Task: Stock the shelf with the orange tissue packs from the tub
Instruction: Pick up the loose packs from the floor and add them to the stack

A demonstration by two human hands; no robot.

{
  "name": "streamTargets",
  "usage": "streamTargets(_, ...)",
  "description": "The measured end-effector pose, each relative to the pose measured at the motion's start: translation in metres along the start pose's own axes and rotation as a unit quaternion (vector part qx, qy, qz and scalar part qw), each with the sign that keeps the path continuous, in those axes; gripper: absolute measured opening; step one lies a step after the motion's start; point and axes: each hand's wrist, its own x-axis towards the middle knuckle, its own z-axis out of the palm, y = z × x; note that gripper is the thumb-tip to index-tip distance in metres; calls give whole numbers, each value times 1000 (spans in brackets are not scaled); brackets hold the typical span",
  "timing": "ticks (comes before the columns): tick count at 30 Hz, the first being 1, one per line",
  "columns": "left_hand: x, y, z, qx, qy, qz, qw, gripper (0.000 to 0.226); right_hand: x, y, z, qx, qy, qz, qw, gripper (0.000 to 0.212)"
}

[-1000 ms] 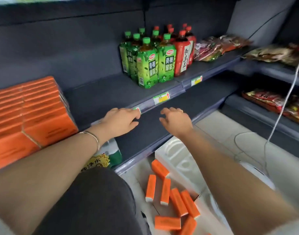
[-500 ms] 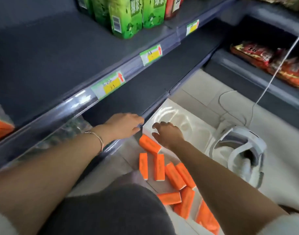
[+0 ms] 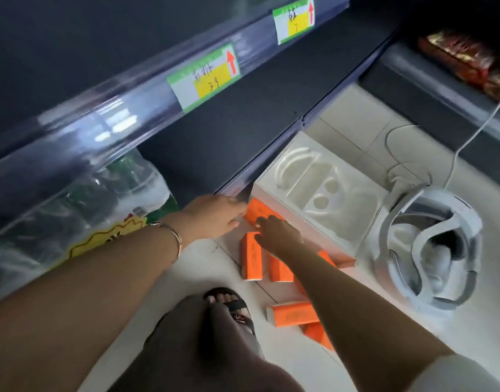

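Observation:
Several orange tissue packs lie loose on the floor below the shelves. My left hand and my right hand both reach down to the farthest orange pack, fingers spread and touching it from either side. Another orange pack lies just in front of my right hand, a third orange pack lies nearer my foot, and my right forearm covers others. The dark shelf runs above my hands. No tub is in sight.
A white moulded packaging box stands on the floor right of the packs, with a white headset and a cable beyond it. Bagged green bottles fill the lower shelf at left. My sandalled foot is below.
The view has tipped down from the shelf to the floor. Both hands have dropped from the shelf edge to the orange packs and now touch the farthest one.

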Motion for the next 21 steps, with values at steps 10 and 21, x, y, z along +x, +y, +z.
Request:
streamTargets(10, 9, 3, 20, -40, -41, -32, 998, 23, -2, -8, 42, 91, -33, 117, 988, 47)
streamTargets(21, 23, 3, 58, 24, -111, -14, 993, 49, 18, -10, 63, 139, -36, 128, 981, 41)
